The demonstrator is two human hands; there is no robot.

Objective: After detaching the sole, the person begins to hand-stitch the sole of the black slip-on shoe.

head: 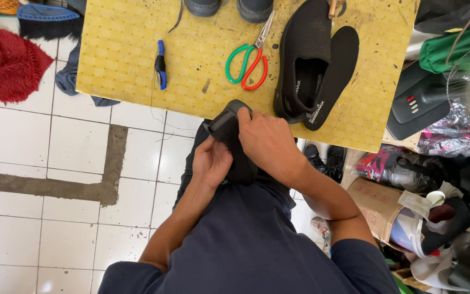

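Both hands are clamped on a black shoe (229, 130) over the lap, left hand (211, 161) underneath, right hand (267, 142) on top. Looks mid-job: its mate (302, 60) and a loose insole (335, 71) sit on the yellow bench (121, 49), scissors (247, 61) untouched.

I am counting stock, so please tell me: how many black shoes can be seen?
2 clearly. One shoe lies on the yellow table, beside a loose insole. Another is held by both hands, left and right. More may be cut off at the table's far edge.
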